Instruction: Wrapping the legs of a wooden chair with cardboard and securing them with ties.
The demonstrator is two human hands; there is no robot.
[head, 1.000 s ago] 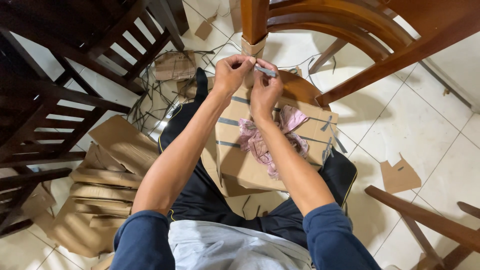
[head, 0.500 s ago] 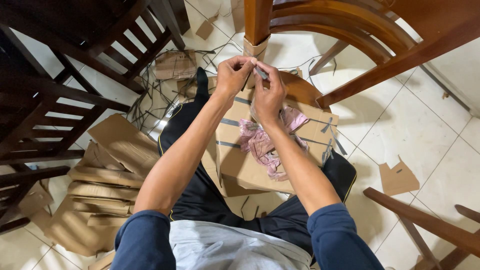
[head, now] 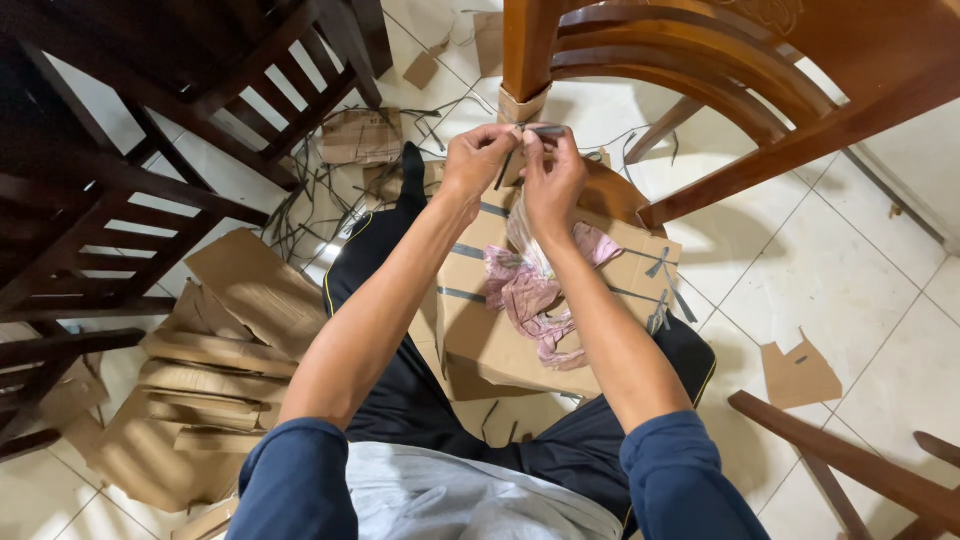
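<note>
My left hand (head: 478,158) and my right hand (head: 552,175) meet just below a wooden chair leg (head: 528,48). Between their fingertips they pinch a short grey strip (head: 541,131), which looks like tape or a strap. A clear plastic scrap (head: 522,228) hangs from my right hand. Under my forearms a flat cardboard piece (head: 478,320) crossed by grey bands rests on my lap. A crumpled pink plastic bag (head: 524,290) lies on top of it. The chair leg's foot is wrapped in cardboard (head: 522,103).
A stack of folded cardboard pieces (head: 215,360) lies on the tiled floor at left, beside dark wooden chairs (head: 130,170). Loose dark straps (head: 310,205) and cardboard scraps (head: 798,372) litter the tiles. A brown chair frame (head: 720,80) arches overhead; another chair rail (head: 850,455) is lower right.
Both hands have kept working the grey strip near the chair leg. The strip has turned from slanted to nearly level, and the view has shifted slightly.
</note>
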